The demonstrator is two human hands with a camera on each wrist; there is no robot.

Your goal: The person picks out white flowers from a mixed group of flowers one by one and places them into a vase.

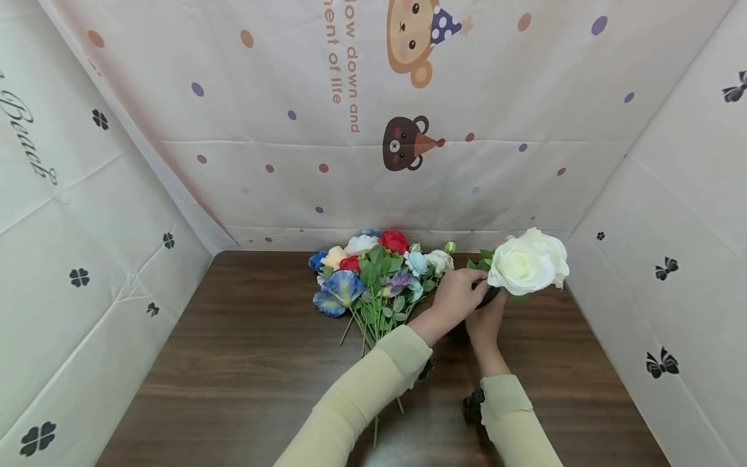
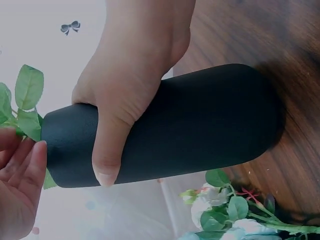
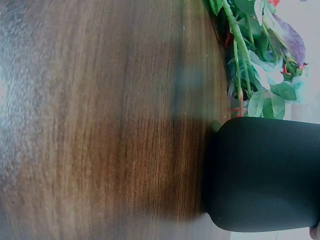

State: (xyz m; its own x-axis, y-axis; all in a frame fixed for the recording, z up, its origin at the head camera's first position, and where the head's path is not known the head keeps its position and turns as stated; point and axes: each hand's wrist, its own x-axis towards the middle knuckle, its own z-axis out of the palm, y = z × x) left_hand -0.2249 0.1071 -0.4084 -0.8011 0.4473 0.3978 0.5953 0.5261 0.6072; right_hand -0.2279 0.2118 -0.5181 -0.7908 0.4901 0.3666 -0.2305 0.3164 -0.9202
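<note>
"So, what's leftmost before you?"
"Mixed flowers (image 1: 379, 269) on the table (image 1: 233, 363). Then your left hand (image 1: 458, 299), by the black vase (image 2: 200, 120); whether it pinches anything, I can't tell."
"And rightward?"
"Your right hand (image 1: 486, 319) grips the vase; white roses (image 1: 528, 263) top it."

The vase (image 2: 200, 120) is plain black, the roses (image 1: 522, 263) creamy white with green leaves (image 1: 483, 259). To their left, the heap of flowers (image 1: 379, 263) mixes red, blue, peach, lilac and white (one blue bloom (image 1: 338, 292) is streaked yellow). Brown wood grain runs across the table (image 1: 245, 363). Both sleeves (image 1: 362, 383) are pale yellow-green. The far cloth (image 1: 496, 188) is white with orange and purple dots (image 1: 599, 25); black bows (image 1: 662, 363) pattern the right cloth (image 1: 671, 214).
</note>
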